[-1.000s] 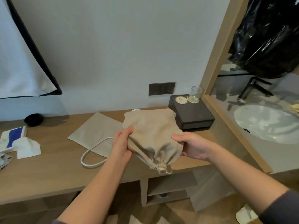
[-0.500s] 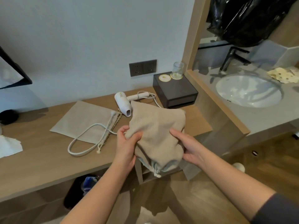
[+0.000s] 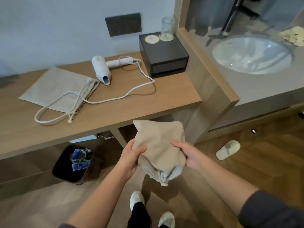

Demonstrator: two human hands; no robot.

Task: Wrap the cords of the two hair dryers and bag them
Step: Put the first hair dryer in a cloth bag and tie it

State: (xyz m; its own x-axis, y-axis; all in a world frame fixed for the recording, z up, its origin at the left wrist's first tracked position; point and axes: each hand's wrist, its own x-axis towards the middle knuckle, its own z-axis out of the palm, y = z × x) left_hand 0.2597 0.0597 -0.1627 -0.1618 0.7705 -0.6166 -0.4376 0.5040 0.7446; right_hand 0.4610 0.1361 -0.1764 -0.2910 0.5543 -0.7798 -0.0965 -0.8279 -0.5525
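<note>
In front of the counter (image 3: pixel 164 104), at 6 o'clock: both hands clamped on a full bag (image 3: pixel 158 142).
Left hand (image 3: pixel 131 157) grips its 9 o'clock side, right hand (image 3: pixel 187 155) its 3 o'clock side; the knot (image 3: pixel 164 183) hangs underneath. A dryer (image 3: pixel 101 69) lies at 11 o'clock, its cord (image 3: pixel 115 98) unwrapped across a flat bag (image 3: pixel 54 89) at 10. Risk: with the mouth down, the contents could drop out if the knot slips.
</note>
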